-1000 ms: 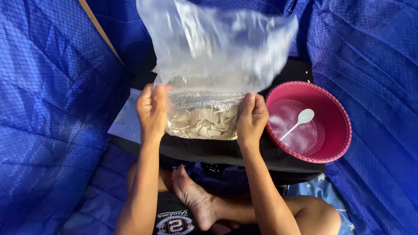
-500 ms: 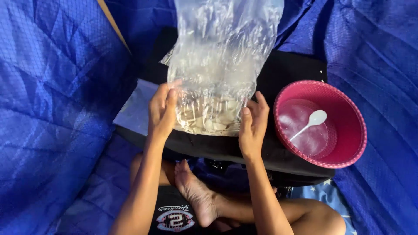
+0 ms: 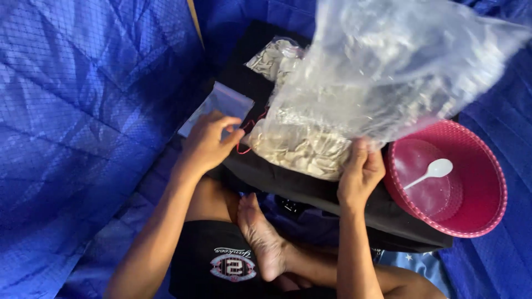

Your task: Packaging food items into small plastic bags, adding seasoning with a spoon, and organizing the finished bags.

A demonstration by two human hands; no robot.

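So the right hand point(image 3: 360, 174) has got hold of a big clear plastic bag point(image 3: 388, 83) partly full of pale flat seeds point(image 3: 302, 152), fingers point(image 3: 357, 158) pressed together and pinching the bag's lower right edge. The bag stands tilted up and leans off to the right, its empty upper part blurry and hanging over the pink round plastic basket point(image 3: 487, 166). The seeds sit heaped in the bottom of the bag, which rests on the black table point(image 3: 310, 188) right in front of the person.

The left hand point(image 3: 208, 144) is just beside the bag's left edge, thumb and forefinger pinched together at a thin red string or band point(image 3: 246, 135) there. Can't really tell whether it's actually gripping the string or only touching it.

Inside the pink basket there's a clear round lid or dish with a white plastic spoon point(image 3: 432, 171) lying on it. Behind the big bag, a smaller clear bag of the same seeds point(image 3: 271, 58) lies on the table, and a small empty clear pouch point(image 3: 219, 105) sits at the table's left edge. Blue quilted fabric point(image 3: 83, 138) all around, and a bare foot point(image 3: 263, 238) tucked under the table.
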